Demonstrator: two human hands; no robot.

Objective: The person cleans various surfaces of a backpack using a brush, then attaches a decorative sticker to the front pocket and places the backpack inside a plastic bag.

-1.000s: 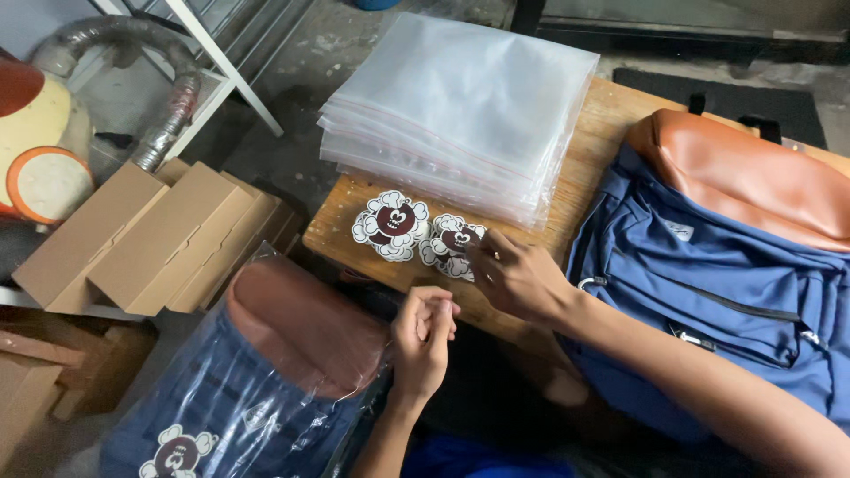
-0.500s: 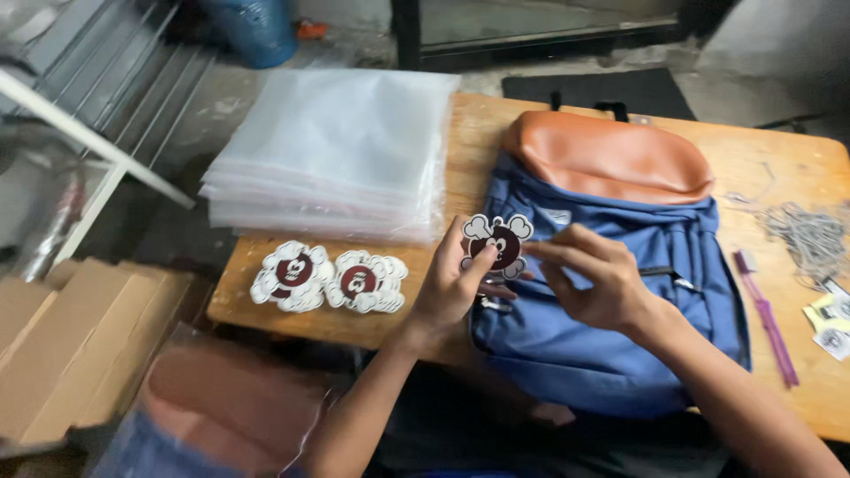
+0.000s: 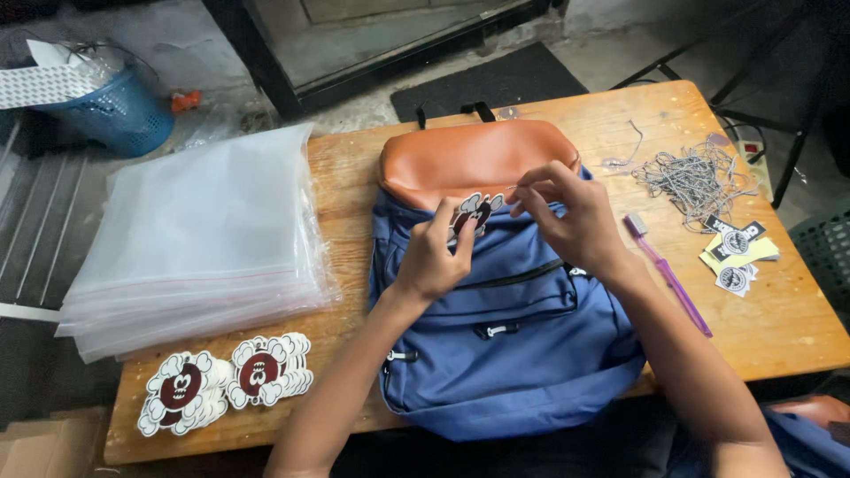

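Note:
A blue backpack [image 3: 505,354] with a tan leather top flap [image 3: 460,159] lies flat on the wooden table [image 3: 354,186]. Over its upper part, just below the flap, my left hand [image 3: 434,257] and my right hand [image 3: 567,217] hold one flower-shaped paper tag [image 3: 474,212], white-edged with a dark red cartoon face. The left fingers pinch its left edge, the right fingertips its upper right corner. Two stacks of the same tags [image 3: 221,381] sit at the table's near left corner.
A thick pile of clear plastic bags [image 3: 195,239] covers the table's left part. On the right lie a purple toothbrush [image 3: 668,274], a tangle of grey strings [image 3: 691,177] and small labels [image 3: 735,252]. A blue basket [image 3: 115,111] stands on the floor, far left.
The view has swung right, from the boxes and tag stacks to the backpack. Both hands carried one tag from the stacks up to the backpack's top, just under the flap.

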